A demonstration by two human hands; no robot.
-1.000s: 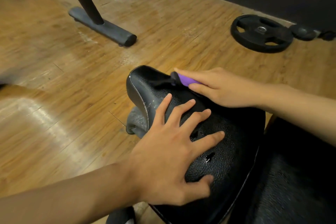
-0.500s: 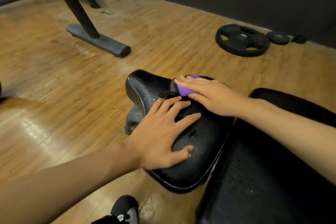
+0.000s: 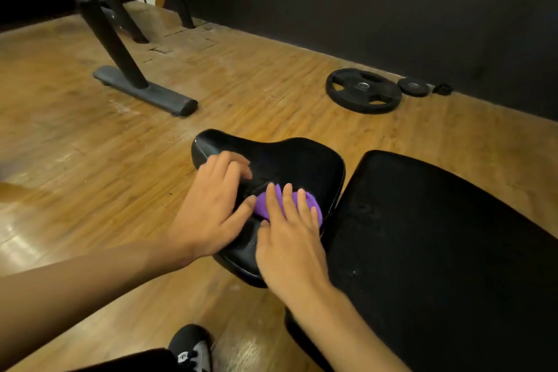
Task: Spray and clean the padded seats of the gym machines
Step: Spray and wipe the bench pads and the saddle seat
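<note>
Seat position: the padded seat (image 3: 287,157) stands directly ahead of me, with the larger bench pad (image 3: 437,251) just beside it on the right, running back toward me. My left hand (image 3: 211,208) rests on the seat's left half. My right hand (image 3: 290,244) lies on its near right part, fingers straight over a cloth (image 3: 262,205) flat on the seat. The hands are just beside each other.

Beyond the seat, left: a machine's floor foot (image 3: 145,90). Beyond, right: a large weight plate (image 3: 363,90) flat on the floor (image 3: 90,160) near the wall (image 3: 392,9), a small plate (image 3: 413,87) just right of it. My shoe (image 3: 190,347) is on the floor nearest me.
</note>
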